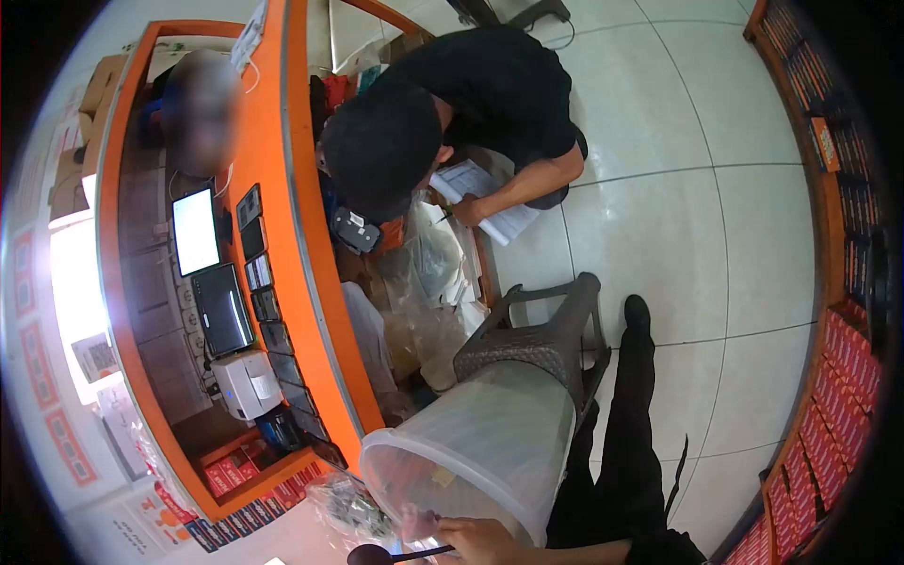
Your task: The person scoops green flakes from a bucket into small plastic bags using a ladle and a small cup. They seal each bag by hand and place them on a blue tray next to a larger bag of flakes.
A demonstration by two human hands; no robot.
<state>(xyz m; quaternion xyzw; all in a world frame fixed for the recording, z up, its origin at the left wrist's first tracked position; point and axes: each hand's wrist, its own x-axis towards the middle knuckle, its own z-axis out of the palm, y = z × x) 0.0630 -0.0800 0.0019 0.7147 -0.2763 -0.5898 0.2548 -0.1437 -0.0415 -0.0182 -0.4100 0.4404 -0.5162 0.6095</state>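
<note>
My right hand [480, 541] is at the bottom edge, closed beside the open mouth of a translucent plastic bin [499, 433]. From its fingers a thin black stick with a rounded black head [369, 555] points left. A blurred pinkish thing [417, 523] lies just past the fingertips, too unclear to name. The bin is tipped on its side, its base against a dark woven-pattern stool [527, 344]. Clear crumpled plastic wrap [348, 504] sits left of the bin's rim. My left hand is not visible.
A crouching person in black [490, 85] writes on papers [485, 202] beyond the stool. An orange counter [320, 311] on the left bears phones, a monitor [196, 231] and a white printer [247, 384]. Shelves of red boxes [843, 367] line the right; another person is behind the counter.
</note>
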